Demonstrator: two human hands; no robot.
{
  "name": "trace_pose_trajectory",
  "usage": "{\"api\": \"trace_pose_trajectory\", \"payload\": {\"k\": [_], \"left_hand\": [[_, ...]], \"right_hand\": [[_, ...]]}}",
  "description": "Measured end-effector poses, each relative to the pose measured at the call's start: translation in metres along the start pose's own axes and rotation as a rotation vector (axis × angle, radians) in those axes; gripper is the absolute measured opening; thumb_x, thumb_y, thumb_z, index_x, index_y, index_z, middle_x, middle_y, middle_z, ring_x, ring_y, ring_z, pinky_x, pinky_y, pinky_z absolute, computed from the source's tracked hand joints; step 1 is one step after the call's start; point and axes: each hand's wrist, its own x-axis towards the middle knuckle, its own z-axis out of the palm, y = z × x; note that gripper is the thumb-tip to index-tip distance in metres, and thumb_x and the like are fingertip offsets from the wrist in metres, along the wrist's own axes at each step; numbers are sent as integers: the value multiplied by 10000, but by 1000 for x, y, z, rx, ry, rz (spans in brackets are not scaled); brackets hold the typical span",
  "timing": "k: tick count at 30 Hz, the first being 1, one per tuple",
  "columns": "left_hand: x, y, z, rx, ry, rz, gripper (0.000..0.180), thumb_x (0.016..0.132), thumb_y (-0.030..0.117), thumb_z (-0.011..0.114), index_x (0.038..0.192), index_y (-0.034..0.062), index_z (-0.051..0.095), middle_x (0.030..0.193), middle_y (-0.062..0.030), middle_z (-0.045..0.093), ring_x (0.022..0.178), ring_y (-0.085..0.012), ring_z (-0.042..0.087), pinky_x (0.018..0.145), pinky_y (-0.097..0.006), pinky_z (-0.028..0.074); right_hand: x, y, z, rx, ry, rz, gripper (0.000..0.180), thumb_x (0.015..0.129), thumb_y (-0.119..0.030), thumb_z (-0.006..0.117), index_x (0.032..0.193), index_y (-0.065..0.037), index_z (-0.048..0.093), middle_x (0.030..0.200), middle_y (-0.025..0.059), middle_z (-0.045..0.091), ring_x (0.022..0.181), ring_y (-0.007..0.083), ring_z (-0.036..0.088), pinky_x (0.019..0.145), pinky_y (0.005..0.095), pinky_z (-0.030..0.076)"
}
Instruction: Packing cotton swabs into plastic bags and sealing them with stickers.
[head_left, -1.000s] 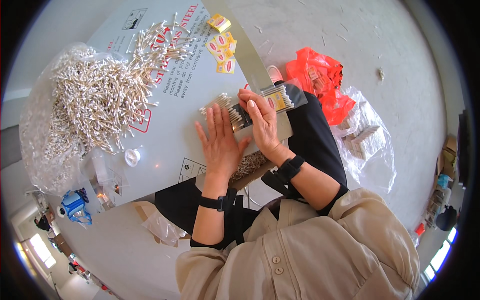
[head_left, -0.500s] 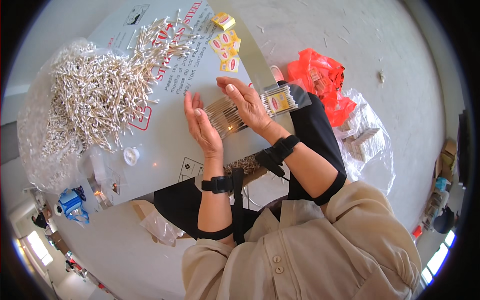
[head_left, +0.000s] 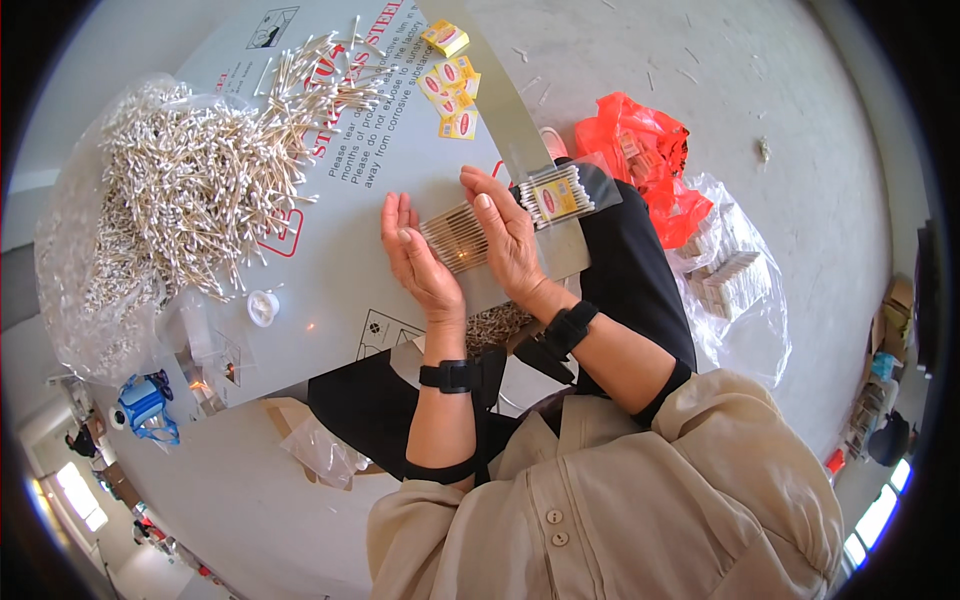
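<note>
A flat row of cotton swabs (head_left: 458, 238) lies side by side near the table's edge, between my two hands. At its left end my left hand (head_left: 426, 268) stands on edge, fingers stretched out, palm facing the swabs. My right hand (head_left: 512, 240) is likewise straight-fingered, at the row's right end. Neither hand is wrapped round anything. Just beyond the right hand, a clear bag of cotton swabs with a yellow card (head_left: 556, 198) sticks out past the table edge over my leg. Whether it joins the row is hidden by my right hand.
A big heap of loose cotton swabs (head_left: 190, 190) spills from a clear bag at left. Yellow cards (head_left: 452, 90) and a stack of them (head_left: 445, 39) lie at the far edge. A small white tub (head_left: 263, 308) stands nearer. Red (head_left: 640, 150) and clear bags (head_left: 735, 280) sit at right.
Both hands have shifted a little toward me and to the right. More of the swab row shows between them. The bag with the yellow card has barely moved.
</note>
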Motion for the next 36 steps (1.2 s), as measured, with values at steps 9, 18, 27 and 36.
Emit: {"api": "trace_pose_trajectory", "payload": {"k": [9, 18, 27, 36], "left_hand": [[2, 10, -21, 321, -134, 62, 636, 1001, 432, 386, 1456, 0, 277, 1512, -180, 296, 1419, -301, 258, 1151, -466, 202], [-13, 24, -31, 1346, -648, 280, 787, 883, 457, 569, 1476, 36, 268, 1533, -175, 264, 1444, -311, 194, 1154, -542, 119], [-19, 27, -28, 1317, -624, 299, 766, 875, 395, 606, 1469, 33, 284, 1541, -159, 257, 1445, -293, 200, 1153, -549, 115], [-20, 26, -29, 1303, -623, 280, 681, 915, 343, 550, 1474, 59, 283, 1552, -136, 242, 1450, -271, 189, 1156, -543, 104]], "right_hand": [[5, 5, -7, 82, 22, 41, 378, 1031, -238, 421, 1266, 35, 532, 1365, 120, 497, 1253, 181, 470, 1084, 303, 361], [6, -3, -10, 258, -5, 142, 399, 1030, -247, 420, 1281, 49, 514, 1356, 138, 503, 1263, 195, 471, 1094, 325, 358], [0, -3, -19, 291, 19, 145, 426, 1026, -265, 436, 1299, 56, 500, 1343, 141, 509, 1273, 200, 465, 1102, 330, 357], [-13, -24, -48, -458, -102, 81, 93, 872, -92, 621, 928, -19, 627, 919, 110, 661, 786, 214, 644, 712, 323, 500]]}}
